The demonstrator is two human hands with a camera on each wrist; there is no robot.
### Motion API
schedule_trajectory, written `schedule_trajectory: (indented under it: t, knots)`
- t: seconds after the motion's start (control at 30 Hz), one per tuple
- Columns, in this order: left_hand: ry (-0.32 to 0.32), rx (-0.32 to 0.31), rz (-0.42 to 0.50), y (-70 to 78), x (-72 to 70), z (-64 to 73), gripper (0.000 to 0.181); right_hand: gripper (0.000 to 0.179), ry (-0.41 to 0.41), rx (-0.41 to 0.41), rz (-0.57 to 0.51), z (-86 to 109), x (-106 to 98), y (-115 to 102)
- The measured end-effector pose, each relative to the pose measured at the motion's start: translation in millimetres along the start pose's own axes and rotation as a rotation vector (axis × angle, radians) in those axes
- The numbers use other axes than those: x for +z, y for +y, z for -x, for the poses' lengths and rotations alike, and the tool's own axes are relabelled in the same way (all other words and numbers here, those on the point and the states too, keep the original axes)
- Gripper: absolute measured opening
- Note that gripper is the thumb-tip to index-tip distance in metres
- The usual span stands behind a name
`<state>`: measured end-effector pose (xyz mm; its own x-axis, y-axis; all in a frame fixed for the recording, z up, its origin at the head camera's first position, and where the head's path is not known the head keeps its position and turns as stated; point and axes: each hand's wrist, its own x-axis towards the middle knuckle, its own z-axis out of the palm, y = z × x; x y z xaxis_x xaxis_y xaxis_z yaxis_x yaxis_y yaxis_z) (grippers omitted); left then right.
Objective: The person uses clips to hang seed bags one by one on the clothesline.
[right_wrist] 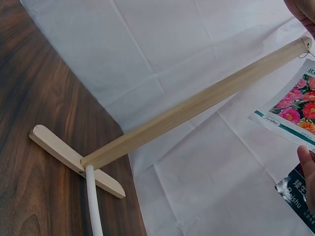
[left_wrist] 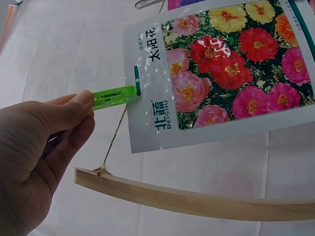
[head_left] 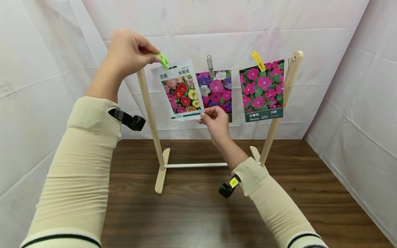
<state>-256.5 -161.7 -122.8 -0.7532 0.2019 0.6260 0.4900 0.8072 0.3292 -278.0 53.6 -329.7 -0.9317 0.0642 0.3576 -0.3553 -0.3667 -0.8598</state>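
Note:
My left hand pinches a green clothespin between thumb and fingers. The pin's tip meets the top edge of a white seed packet printed with red, pink and yellow flowers, beside its hanging slot. Whether the pin also grips the string there, I cannot tell. At the packet's lower right corner, my right hand pinches it between thumb and finger. The packet hangs slightly tilted, partly in front of a petunia-like packet held by a grey clothespin.
A yellow clothespin holds another packet with magenta flowers at the right. The string runs between two wooden posts on feet, joined by a white rod. The stand is on a dark wooden table, with pale cloth behind.

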Motion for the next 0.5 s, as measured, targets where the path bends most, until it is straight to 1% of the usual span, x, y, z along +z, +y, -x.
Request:
schedule_trajectory:
  t: [0.23,0.5]
  knots:
    - [-0.025,0.001,-0.036,1.0,1.1,0.6,0.019,0.011,0.008,-0.013,-0.012,1.6,5.3,-1.5]
    - [-0.072,0.013,-0.095,3.9,3.0,-0.1,0.021,0.011,0.023,0.010,-0.003,3.1,8.2,-2.2]
